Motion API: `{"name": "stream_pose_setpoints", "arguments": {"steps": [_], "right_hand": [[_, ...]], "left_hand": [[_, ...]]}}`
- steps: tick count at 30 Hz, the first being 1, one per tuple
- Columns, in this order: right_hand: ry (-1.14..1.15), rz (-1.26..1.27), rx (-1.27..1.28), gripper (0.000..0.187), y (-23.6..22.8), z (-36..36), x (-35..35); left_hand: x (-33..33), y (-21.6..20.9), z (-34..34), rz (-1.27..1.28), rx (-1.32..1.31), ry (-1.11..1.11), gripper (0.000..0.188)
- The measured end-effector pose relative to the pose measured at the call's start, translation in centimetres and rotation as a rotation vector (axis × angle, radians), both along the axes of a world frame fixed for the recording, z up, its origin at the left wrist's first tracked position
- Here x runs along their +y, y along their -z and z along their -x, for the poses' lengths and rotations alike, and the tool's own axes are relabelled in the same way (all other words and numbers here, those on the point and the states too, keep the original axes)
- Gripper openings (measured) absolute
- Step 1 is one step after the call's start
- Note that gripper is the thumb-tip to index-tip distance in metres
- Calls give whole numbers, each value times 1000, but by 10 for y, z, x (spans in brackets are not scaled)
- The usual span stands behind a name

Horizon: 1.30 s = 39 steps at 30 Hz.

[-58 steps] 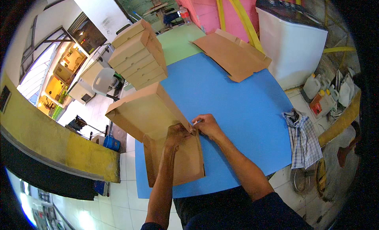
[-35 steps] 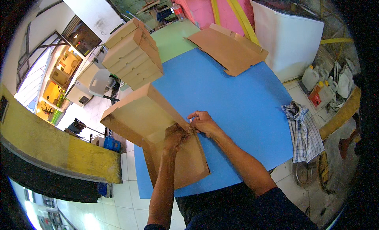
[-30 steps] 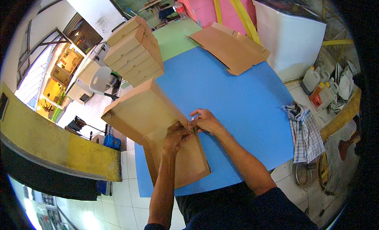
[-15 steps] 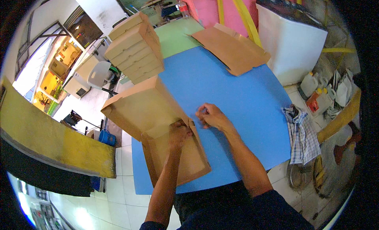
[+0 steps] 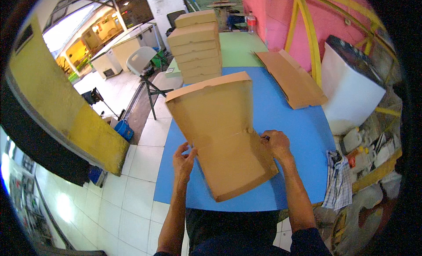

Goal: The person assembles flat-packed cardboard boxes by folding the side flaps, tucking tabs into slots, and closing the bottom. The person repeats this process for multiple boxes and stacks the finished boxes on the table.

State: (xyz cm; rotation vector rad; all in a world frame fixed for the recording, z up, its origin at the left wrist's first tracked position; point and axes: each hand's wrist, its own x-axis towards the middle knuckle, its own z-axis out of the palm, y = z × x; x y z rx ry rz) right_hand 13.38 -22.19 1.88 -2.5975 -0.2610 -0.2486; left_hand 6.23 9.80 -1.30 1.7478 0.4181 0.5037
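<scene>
An open cardboard box (image 5: 237, 163) sits at the near side of a blue table (image 5: 301, 124), right in front of the person, its lid (image 5: 215, 104) raised and leaning away. The left hand (image 5: 183, 161) is at the box's left edge, thumb and fingers slightly parted; from here I cannot tell whether they grip it. The right hand (image 5: 279, 144) is at the opposite edge, fingers curled in; I cannot tell whether they hold anything. Beyond the lid, to the left, stands a stack of closed boxes (image 5: 195, 47). Farther right lies a folded cardboard piece (image 5: 292, 80), near a white washing machine (image 5: 351, 89). A checked cloth (image 5: 338, 181) hangs over the table's right edge, and a bottle (image 5: 251, 23) stands far back by the pink wall (image 5: 277, 18)
</scene>
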Motion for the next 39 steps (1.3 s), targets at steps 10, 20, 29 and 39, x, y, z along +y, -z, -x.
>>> {"name": "stream_pose_setpoints", "arguments": {"steps": [10, 20, 29, 39], "right_hand": [[-377, -212, 113, 27, -18, 10, 105], [-575, -157, 653, 24, 3, -33, 178], [-436, 213, -4, 36, 1, -6, 195], [-438, -54, 82, 32, -11, 2, 193]], "left_hand": [[-2, 35, -23, 38, -62, 221, 32], [-6, 35, -2, -338, 149, 213, 67], [-4, 44, -15, 16, 114, 81, 48], [-2, 43, -13, 530, -34, 116, 25]]}}
